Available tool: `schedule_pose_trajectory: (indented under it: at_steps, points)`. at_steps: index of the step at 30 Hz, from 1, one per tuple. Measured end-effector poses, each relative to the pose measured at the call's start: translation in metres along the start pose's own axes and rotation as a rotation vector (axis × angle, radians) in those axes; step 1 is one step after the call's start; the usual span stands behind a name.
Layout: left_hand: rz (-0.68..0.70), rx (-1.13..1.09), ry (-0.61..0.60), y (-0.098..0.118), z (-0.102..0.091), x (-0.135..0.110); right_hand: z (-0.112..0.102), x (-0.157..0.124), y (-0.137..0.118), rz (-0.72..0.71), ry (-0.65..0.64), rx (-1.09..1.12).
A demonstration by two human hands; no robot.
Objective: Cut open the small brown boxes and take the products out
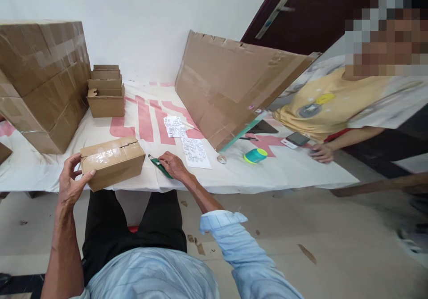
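A closed cardboard box (117,167) with clear tape along its top rests at the table's near edge. My left hand (72,178) grips its left end, thumb on the near side and fingers behind. To the right of the box, my right hand (174,166) is closed on a green box cutter (161,167), which lies low over the tabletop with its tip toward the box. The hand covers part of the cutter, and I cannot tell whether a blade is out.
Large taped cartons (43,85) stand left, beside small open boxes (106,105). A big cardboard panel (240,85) leans beyond printed sheets (195,152), a tape roll (221,159) and a teal-and-yellow cup-shaped object (256,155). A person (321,98) sits right, a hand near a phone (297,139).
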State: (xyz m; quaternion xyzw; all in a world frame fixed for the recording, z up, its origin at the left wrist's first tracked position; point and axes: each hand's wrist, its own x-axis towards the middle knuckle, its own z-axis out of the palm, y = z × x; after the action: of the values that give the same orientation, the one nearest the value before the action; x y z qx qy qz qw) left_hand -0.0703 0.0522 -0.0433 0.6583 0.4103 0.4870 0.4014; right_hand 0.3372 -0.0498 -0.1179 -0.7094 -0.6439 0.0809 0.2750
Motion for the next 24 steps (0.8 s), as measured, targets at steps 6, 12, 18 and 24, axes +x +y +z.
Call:
schedule_pose_trajectory:
  at_steps: [6, 12, 18, 24]
  points:
    - [0.018, -0.003, -0.007, 0.0, 0.001, -0.002, -0.008, 0.003, -0.001, -0.007, -0.099, -0.017]
    - [0.026, 0.0, -0.009, 0.001, 0.001, -0.004, -0.018, 0.002, -0.005, -0.037, -0.167, -0.004]
    - [0.028, 0.01, -0.009, -0.001, 0.0, -0.004, -0.02, 0.001, -0.007, -0.041, -0.188, 0.026]
    - [0.023, 0.022, -0.014, -0.003, -0.001, -0.004, -0.019, 0.007, -0.006, -0.045, -0.196, 0.029]
